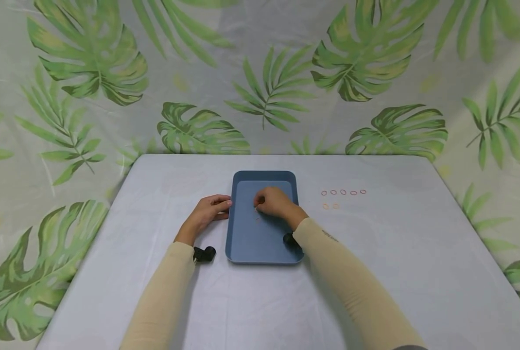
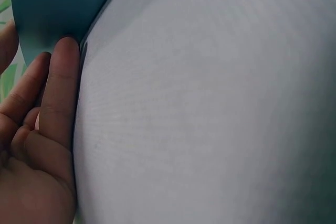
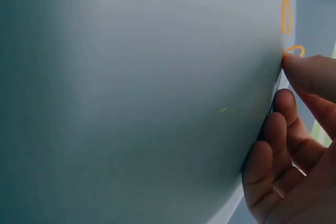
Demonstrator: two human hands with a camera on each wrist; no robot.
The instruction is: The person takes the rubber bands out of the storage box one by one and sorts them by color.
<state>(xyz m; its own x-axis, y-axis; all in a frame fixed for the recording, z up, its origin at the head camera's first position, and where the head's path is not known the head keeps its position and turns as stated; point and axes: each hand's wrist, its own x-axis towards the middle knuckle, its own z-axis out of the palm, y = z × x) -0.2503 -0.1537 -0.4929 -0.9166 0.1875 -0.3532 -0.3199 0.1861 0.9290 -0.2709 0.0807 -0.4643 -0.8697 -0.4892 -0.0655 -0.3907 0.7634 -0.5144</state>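
Over the upper middle of the blue tray (image 1: 260,253), my right hand (image 1: 274,201) pinches a small orange rubber band (image 3: 295,47) at its fingertips. The band's loop sticks up beyond the thumb in the right wrist view, while the other fingers are curled low by the tray floor. A second orange band (image 3: 283,17) lies just past the thumb there. My left hand (image 1: 208,210) rests at the tray's left side, its extended fingers (image 2: 60,87) against the outer wall.
Right of the tray, several red rubber bands (image 1: 343,190) lie in a row on the white tablecloth (image 1: 400,262). Two orange bands (image 1: 325,204) sit below that row. A leaf-printed cloth (image 1: 268,92) hangs behind the table.
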